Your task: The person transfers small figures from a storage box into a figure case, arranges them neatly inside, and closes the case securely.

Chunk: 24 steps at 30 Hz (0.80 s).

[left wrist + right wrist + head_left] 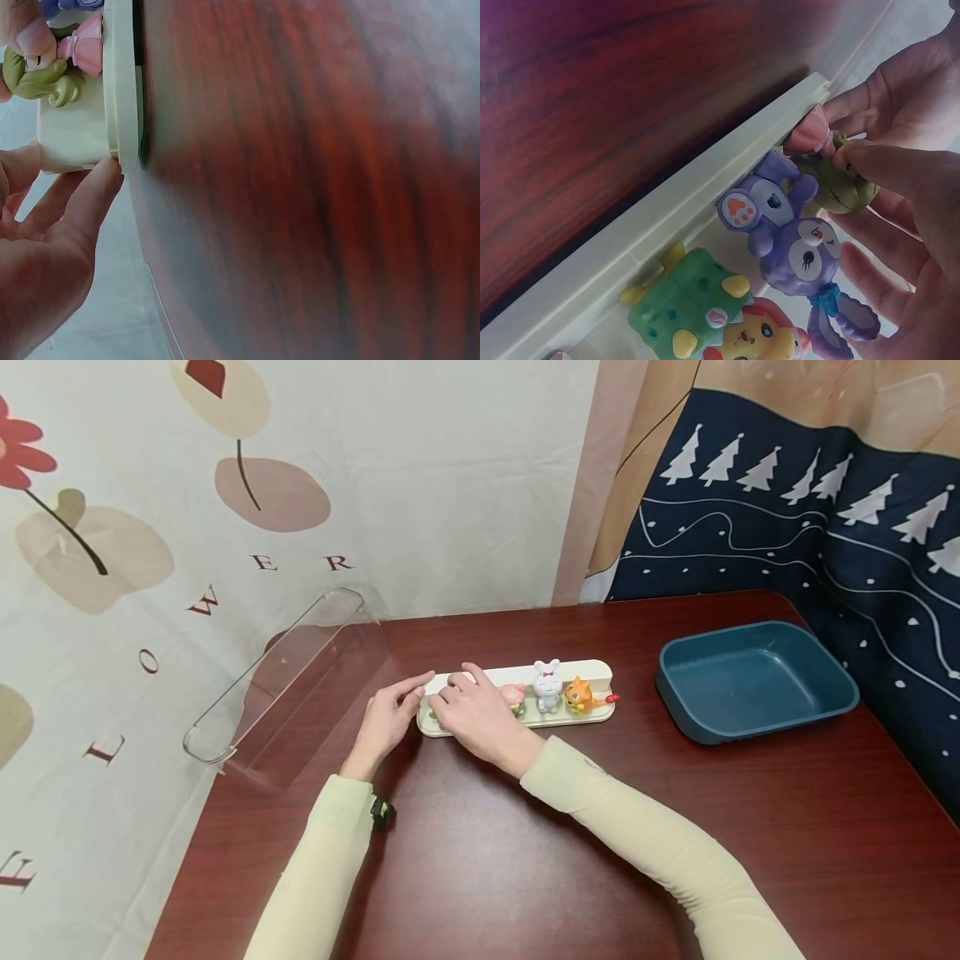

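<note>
A long cream display base with a raised back lies on the table. At its left end my left hand holds the end between thumb and fingers. My right hand reaches over that end and pinches the head of a green-haired doll figurine in a pink dress, upright on the base. Beside the doll stands a purple bunny figurine with a blue bow, close to my right fingers. Then come a figurine in a green spotted costume, a white bunny figurine and an orange figurine with a red-tipped tail.
A clear plastic cover leans at the left by the patterned wall cloth. A dark blue bin stands on the right of the brown table. A navy cloth with white trees hangs behind it.
</note>
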{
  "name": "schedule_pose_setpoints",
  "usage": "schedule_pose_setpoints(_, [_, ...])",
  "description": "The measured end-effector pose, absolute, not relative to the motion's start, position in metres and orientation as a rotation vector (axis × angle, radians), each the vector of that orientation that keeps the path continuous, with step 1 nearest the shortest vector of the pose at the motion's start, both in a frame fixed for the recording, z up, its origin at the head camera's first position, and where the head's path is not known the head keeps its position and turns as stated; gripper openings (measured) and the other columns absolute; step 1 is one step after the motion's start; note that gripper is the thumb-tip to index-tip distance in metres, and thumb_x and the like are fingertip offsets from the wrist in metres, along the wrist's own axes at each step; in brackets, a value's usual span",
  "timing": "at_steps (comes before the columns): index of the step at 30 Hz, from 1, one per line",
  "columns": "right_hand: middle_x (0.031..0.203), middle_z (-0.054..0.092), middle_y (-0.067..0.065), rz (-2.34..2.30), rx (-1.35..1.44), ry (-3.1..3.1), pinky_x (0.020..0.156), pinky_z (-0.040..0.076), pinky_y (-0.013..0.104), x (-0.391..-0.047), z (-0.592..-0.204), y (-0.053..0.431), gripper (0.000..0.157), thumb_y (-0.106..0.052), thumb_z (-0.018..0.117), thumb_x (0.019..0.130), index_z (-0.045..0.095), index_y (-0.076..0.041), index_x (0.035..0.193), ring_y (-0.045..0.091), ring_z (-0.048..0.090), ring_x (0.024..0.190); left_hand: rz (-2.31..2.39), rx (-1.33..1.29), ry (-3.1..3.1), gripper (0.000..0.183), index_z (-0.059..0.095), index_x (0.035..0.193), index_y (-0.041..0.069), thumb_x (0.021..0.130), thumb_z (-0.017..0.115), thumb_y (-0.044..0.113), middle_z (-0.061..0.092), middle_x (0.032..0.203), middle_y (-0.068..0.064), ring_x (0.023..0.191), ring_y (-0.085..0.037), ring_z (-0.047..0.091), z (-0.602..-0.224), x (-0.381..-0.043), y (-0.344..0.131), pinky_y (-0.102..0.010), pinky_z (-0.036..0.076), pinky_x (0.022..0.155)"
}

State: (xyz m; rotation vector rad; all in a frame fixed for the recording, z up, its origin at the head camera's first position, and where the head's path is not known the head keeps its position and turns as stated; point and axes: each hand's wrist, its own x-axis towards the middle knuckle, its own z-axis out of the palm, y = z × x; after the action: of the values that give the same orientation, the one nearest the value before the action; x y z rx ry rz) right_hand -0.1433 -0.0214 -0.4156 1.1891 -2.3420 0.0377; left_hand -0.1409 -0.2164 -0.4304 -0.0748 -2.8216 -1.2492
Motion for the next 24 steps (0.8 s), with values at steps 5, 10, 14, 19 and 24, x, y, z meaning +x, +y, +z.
schedule_pose_setpoints(5, [0.101,0.075,0.0,0.053,1.177,-2.363,0.114,0.036,0.057,-0.143,-0.415,-0.019,0.019,-0.027,0.075,0.09,0.072,-0.014,0.103,0.027,0.061,0.116,-1.248,-0.078,-2.819,0.033,0.069,0.139,0.018,0.107,0.059,0.019,0.075,0.116,-0.009,0.089,-0.02,0.066,-0.431,-0.141,-0.216,-0.036,0.046,0.086])
schedule_pose_setpoints(10, [0.119,0.072,0.001,0.108,1.161,-2.415,0.115,0.032,0.061,-0.143,-0.408,-0.013,0.027,-0.036,0.075,0.092,0.07,-0.015,0.108,0.03,0.056,0.13,-1.267,-0.087,-2.816,0.033,0.069,0.139,0.017,0.108,0.059,0.018,0.071,0.128,-0.01,0.098,-0.022,0.068,-0.431,-0.141,-0.216,-0.041,0.049,0.093])
schedule_pose_setpoints(14, [0.132,0.068,0.002,0.143,1.142,-2.439,0.115,0.031,0.062,-0.141,-0.399,-0.005,0.035,-0.044,0.074,0.093,0.069,-0.016,0.114,0.032,0.053,0.136,-1.296,-0.1,-2.811,0.034,0.068,0.14,0.017,0.108,0.058,0.018,0.072,0.127,-0.012,0.1,-0.025,0.071,-0.43,-0.141,-0.217,-0.043,0.051,0.093])
schedule_pose_setpoints(19, [0.142,0.063,0.005,0.264,1.118,-2.462,0.116,0.03,0.061,-0.138,-0.388,0.008,0.05,-0.051,0.076,0.091,0.069,-0.016,0.126,0.033,0.05,0.139,-1.291,-0.09,-2.815,0.034,0.068,0.14,0.017,0.108,0.058,0.019,0.075,0.116,-0.013,0.092,-0.024,0.069,-0.429,-0.14,-0.216,-0.041,0.051,0.089])
schedule_pose_setpoints(24, [0.149,0.059,0.005,0.342,1.076,-2.49,0.118,0.028,0.061,-0.136,-0.379,0.025,0.056,-0.05,0.075,0.092,0.067,-0.016,0.135,0.033,0.046,0.143,-1.268,-0.07,-2.822,0.034,0.068,0.14,0.018,0.108,0.057,0.019,0.075,0.102,-0.012,0.087,-0.022,0.065,-0.429,-0.139,-0.215,-0.039,0.047,0.087])
